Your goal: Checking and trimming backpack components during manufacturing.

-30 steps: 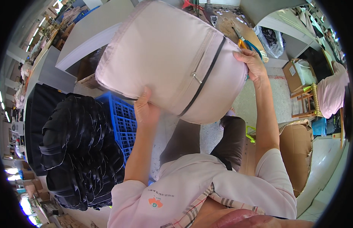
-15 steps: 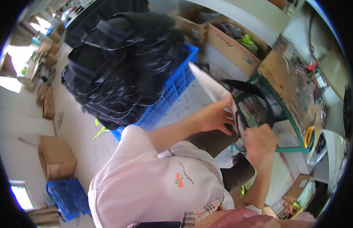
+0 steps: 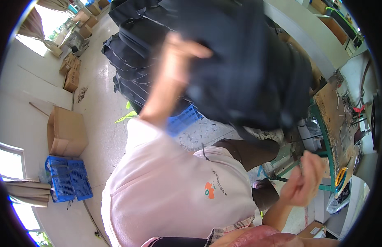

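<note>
A large black fabric bag [image 3: 248,70], blurred by motion, fills the upper middle of the head view, with a strap hanging from its lower edge. My left hand [image 3: 178,55] is closed on the bag's left side, its fingers smeared. My right hand [image 3: 304,181] is apart from the bag, at the lower right. Its fingers are curled, and a small dark thing shows between them, too small to name. Beyond my left arm lies a pile of black bags [image 3: 135,53] with pale edging, on a blue plastic crate [image 3: 184,119].
At the right stands a green-framed table [image 3: 328,123] with a worn top, holding orange-handled scissors [image 3: 341,177]. A cardboard box [image 3: 67,131] and blue crates [image 3: 69,179] stand along the left wall. Scraps litter the floor [image 3: 104,90].
The bag has swung up and left, its black side now showing instead of the white one. My left hand has risen with it; my right hand has come away and moved lower right.
</note>
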A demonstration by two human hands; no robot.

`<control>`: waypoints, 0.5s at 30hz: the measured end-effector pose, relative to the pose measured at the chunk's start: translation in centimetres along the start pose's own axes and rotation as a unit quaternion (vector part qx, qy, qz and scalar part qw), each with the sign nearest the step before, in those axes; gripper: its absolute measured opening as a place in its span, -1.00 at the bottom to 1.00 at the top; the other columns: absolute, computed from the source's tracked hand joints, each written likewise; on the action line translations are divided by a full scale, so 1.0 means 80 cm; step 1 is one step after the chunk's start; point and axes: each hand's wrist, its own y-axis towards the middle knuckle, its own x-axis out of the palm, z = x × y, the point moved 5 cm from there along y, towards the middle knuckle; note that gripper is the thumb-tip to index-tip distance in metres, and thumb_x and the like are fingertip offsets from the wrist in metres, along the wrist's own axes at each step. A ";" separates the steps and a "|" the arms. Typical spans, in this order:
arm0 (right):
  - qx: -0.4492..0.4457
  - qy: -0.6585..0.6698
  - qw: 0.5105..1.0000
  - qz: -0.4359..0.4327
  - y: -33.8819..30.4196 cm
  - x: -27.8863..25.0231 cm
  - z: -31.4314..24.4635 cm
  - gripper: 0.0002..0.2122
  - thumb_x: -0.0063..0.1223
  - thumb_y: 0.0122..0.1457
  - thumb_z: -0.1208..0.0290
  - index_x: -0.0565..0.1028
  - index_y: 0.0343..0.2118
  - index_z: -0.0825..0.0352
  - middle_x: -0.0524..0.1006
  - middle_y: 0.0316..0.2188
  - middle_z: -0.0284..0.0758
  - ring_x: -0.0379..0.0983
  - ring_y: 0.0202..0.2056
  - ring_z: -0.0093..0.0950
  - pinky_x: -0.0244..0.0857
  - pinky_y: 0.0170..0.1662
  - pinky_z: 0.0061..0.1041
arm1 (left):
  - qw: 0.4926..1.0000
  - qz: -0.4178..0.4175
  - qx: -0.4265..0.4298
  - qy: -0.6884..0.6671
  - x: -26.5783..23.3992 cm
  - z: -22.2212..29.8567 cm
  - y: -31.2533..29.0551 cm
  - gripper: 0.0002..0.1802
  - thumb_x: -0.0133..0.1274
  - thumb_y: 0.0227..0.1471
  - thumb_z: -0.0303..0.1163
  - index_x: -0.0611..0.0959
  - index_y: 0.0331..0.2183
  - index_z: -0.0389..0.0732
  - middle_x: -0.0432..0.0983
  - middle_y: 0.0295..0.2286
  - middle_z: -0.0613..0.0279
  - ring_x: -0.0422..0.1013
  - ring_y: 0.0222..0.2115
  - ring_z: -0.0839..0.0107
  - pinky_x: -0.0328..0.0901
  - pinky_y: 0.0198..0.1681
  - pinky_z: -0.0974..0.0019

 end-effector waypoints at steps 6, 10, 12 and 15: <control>0.408 0.156 0.898 -0.059 -0.104 0.025 0.089 -0.80 -0.10 0.02 0.50 0.37 -0.26 0.40 0.40 -0.40 -0.33 0.29 -0.47 -0.63 0.18 -0.46 -0.74 | 0.982 0.178 0.030 -0.063 -0.255 0.107 0.019 -0.63 -0.14 -0.45 -0.64 0.46 -0.39 -0.43 0.42 -0.41 -0.07 0.38 -0.38 0.12 0.27 -0.17 0.16; 0.504 0.203 0.833 -0.107 -0.171 0.032 0.106 -0.80 -0.14 0.06 0.47 0.38 -0.26 0.41 0.41 -0.43 -0.42 0.27 -0.51 -0.73 0.17 -0.51 -0.80 | 0.974 0.218 -0.043 -0.045 -0.386 0.071 0.042 -0.63 -0.15 -0.36 -0.67 0.40 -0.32 -0.49 0.40 -0.36 -0.11 0.37 -0.34 0.04 0.25 -0.15 0.04; 0.548 0.184 0.808 -0.111 -0.205 0.031 0.117 -0.79 -0.10 0.04 0.44 0.38 -0.27 0.40 0.41 -0.48 -0.43 0.28 -0.54 -0.72 0.16 -0.55 -0.79 | 0.969 0.233 -0.074 -0.026 -0.438 0.050 0.044 -0.64 -0.15 -0.35 -0.67 0.40 -0.33 -0.49 0.40 -0.35 -0.12 0.38 -0.34 0.05 0.26 -0.16 0.05; 0.579 0.150 0.792 -0.123 -0.236 0.023 0.127 -0.78 -0.08 0.03 0.42 0.37 -0.27 0.42 0.41 -0.50 -0.40 0.27 -0.55 -0.72 0.16 -0.58 -0.78 | 0.958 0.213 -0.167 -0.089 -0.456 0.028 0.029 -0.63 -0.13 -0.35 -0.67 0.39 -0.32 -0.49 0.40 -0.34 -0.13 0.38 -0.34 0.05 0.27 -0.18 0.05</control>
